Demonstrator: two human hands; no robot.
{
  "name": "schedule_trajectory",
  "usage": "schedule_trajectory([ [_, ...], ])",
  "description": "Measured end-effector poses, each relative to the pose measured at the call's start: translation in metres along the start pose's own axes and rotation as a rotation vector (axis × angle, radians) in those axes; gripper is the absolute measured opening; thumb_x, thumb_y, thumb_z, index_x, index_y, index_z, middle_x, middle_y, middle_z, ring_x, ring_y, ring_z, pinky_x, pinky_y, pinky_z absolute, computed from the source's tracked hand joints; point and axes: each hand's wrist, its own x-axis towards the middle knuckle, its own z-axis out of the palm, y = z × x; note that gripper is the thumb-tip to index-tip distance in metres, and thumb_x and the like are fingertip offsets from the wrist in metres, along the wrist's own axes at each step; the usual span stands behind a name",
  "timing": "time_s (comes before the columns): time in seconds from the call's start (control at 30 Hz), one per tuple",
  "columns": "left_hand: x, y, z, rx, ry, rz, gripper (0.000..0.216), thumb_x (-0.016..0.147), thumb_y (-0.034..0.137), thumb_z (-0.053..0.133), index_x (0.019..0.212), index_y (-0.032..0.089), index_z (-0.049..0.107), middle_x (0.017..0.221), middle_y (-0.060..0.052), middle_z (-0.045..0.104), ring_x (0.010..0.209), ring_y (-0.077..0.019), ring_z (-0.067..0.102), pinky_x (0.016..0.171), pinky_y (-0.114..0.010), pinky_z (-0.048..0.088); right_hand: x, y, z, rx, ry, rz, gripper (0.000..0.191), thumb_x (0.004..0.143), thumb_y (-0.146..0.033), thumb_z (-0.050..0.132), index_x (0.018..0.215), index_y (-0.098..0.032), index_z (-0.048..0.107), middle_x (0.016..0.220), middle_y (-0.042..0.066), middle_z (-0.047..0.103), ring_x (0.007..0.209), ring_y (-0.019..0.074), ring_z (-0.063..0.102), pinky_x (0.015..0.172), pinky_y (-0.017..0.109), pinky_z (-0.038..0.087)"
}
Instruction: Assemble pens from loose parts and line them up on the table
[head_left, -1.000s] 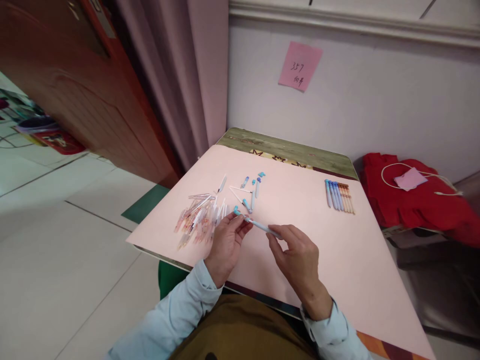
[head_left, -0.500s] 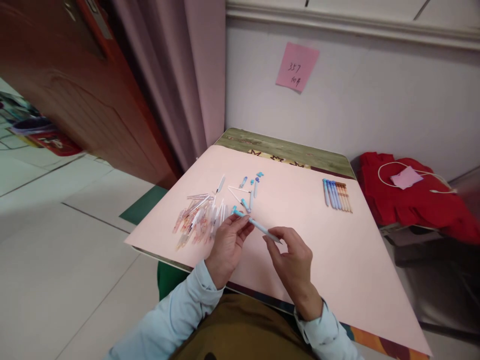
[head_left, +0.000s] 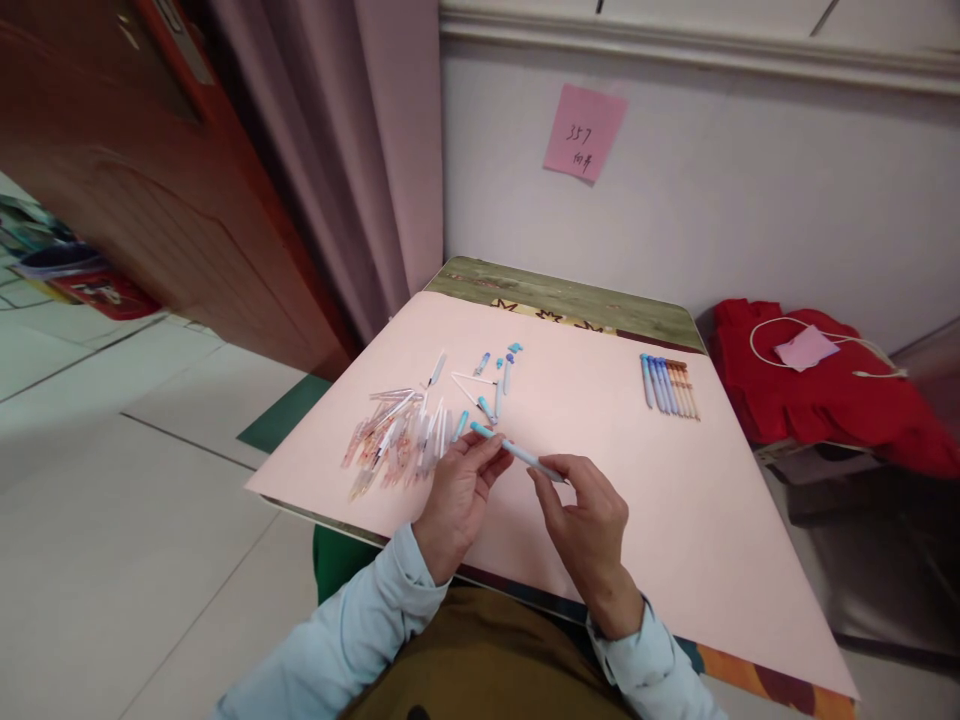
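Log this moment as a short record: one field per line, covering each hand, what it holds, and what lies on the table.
left hand: grip on the capped end of a blue pen
right hand: grip on the pen's other end
pen: held off the surface, slanting between both hands
pile of pen parts: left of the hands
loose blue parts: beyond the hands
row of pens: far right, side by side, blue and orange
surface: pink sheet over the table

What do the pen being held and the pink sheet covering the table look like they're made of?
The pen in both hands looks like smooth plastic: pale blue barrel, brighter blue cap end, slight sheen. The pink sheet looks like matte paper or thin card: flat, no glare, crisp edges; which of the two is unclear.
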Motion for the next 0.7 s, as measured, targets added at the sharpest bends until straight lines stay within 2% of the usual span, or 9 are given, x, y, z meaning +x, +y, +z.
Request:
schedule_trajectory([
  [0.2,-0.001,-0.002,0.002,0.018,-0.023,0.033,0.023,0.065,0.011,0.080,0.083,0.015,0.067,0.081,-0.001,0.069,0.077,-0.0128,0.066,0.080,-0.028,0.053,-0.001,0.002,0.000,-0.126,-0.061,0.038,0.026,0.096,-0.037,0.055,0.079,-0.021,0.067,0.069,0.002,0.069,0.058,0.0134,0.060,0.056,0.025,0.039],
  [0.37,-0.001,-0.005,0.001,-0.001,-0.013,0.007,0.023,0.065,0.014,0.082,0.084,0.015,0.068,0.080,0.000,0.069,0.075,-0.0115,0.065,0.077,-0.026,0.052,-0.005,0.005,0.002,-0.212,-0.121,0.087,0.038,0.099,-0.042,0.047,0.077,-0.021,0.069,0.068,0.002,0.070,0.057,0.0147,0.061,0.053,0.026,0.033],
  [0.57,-0.002,-0.007,-0.001,0.053,0.029,-0.036,0.024,0.066,0.021,0.083,0.084,0.015,0.069,0.086,-0.003,0.071,0.076,-0.0123,0.067,0.061,-0.020,0.050,-0.008,0.003,0.008,-0.147,-0.134,0.185,0.039,0.100,-0.047,0.040,0.092,-0.022,0.069,0.060,-0.001,0.068,0.049,0.0134,0.059,0.049,0.024,0.032],
  [0.7,-0.002,-0.010,0.000,0.027,-0.027,-0.060,0.019,0.070,0.023,0.081,0.082,0.013,0.069,0.086,-0.006,0.072,0.080,-0.0147,0.068,0.063,-0.021,0.054,-0.010,0.000,0.013,-0.081,-0.117,0.236,0.040,0.100,-0.050,0.038,0.087,-0.021,0.063,0.059,-0.001,0.066,0.045,0.0128,0.058,0.048,0.023,0.034],
])
